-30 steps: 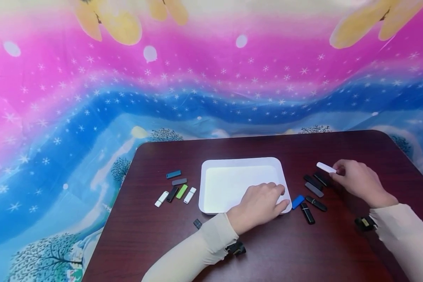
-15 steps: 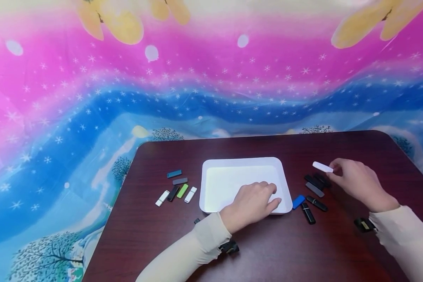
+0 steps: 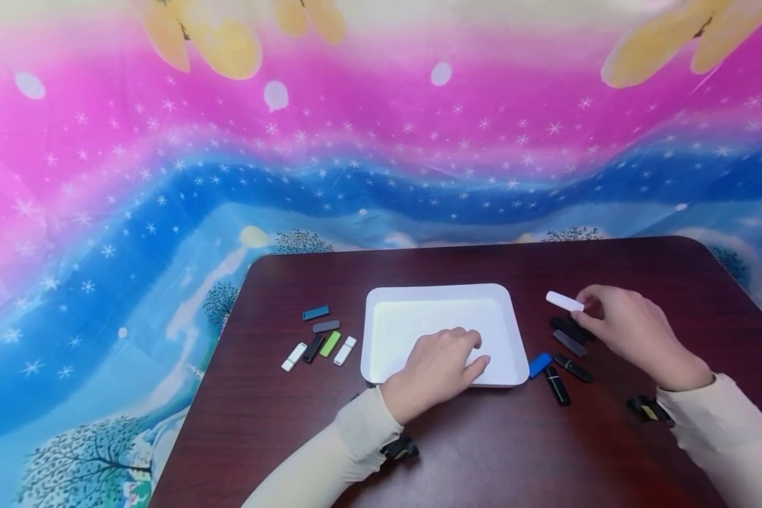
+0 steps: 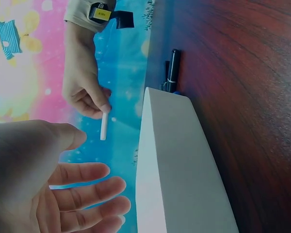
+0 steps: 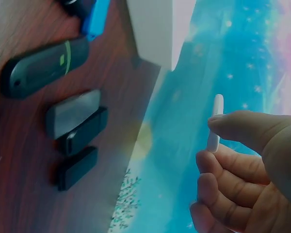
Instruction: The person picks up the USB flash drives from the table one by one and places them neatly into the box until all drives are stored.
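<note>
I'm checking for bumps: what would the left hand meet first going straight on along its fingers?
Probably the white tray; the left hand points its fingers toward it, though depth leaves the touching spot unclear.

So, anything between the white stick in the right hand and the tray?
Nothing visible stands between the white stick and the tray; in the head view, the left hand overlaps the tray's near side.

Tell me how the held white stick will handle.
The white stick is probably stiff: it juts unbent from the right hand. Likely light: a pinch carries it. Its thin, flat profile suggests sliding rather than rolling.
</note>
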The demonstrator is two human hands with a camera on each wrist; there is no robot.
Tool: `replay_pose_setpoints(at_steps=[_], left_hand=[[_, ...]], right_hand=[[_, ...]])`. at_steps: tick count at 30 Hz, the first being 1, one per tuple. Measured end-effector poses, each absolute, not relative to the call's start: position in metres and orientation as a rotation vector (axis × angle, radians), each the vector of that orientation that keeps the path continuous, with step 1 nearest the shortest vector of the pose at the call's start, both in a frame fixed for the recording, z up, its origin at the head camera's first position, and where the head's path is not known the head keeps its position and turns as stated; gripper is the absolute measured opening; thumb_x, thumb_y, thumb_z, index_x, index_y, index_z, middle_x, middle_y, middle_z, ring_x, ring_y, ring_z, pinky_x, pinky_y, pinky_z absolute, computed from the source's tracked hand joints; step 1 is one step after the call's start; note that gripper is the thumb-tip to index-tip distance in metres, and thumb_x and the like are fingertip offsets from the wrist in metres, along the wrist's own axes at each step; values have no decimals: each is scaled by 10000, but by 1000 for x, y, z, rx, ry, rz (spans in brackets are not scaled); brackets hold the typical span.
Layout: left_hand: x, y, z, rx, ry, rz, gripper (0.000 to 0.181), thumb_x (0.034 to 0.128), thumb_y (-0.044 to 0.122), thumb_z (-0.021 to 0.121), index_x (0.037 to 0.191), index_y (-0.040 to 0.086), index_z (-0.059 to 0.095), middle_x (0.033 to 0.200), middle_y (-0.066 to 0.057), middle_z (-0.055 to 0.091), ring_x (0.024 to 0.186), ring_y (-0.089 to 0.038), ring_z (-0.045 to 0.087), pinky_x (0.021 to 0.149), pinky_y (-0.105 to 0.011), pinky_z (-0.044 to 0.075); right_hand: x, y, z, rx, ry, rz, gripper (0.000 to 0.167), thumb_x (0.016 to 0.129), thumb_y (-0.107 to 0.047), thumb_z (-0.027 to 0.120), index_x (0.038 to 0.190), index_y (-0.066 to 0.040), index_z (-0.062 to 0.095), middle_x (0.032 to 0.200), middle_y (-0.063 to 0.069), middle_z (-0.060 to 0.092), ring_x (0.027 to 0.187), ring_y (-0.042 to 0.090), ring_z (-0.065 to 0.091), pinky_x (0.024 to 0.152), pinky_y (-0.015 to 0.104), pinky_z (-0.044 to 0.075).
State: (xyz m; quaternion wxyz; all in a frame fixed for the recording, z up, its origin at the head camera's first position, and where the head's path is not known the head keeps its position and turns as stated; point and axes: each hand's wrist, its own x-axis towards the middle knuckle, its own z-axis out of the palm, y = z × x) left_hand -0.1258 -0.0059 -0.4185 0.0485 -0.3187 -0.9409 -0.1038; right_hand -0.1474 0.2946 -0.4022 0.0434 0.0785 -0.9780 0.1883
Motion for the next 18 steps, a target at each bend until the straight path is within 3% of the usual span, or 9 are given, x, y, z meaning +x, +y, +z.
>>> replay_pose_setpoints(at_steps=[18], left_hand=[[-123, -32, -416, -891, -2884, -361, 266, 997, 413, 596, 1105, 197, 708, 945, 57, 725, 816, -120, 688, 582, -260, 497]], right_hand=[[-139, 261, -387, 317, -2971, 547, 209, 857, -143, 779, 1009, -31, 690, 746, 39, 663, 529, 136, 441, 441, 296, 325]])
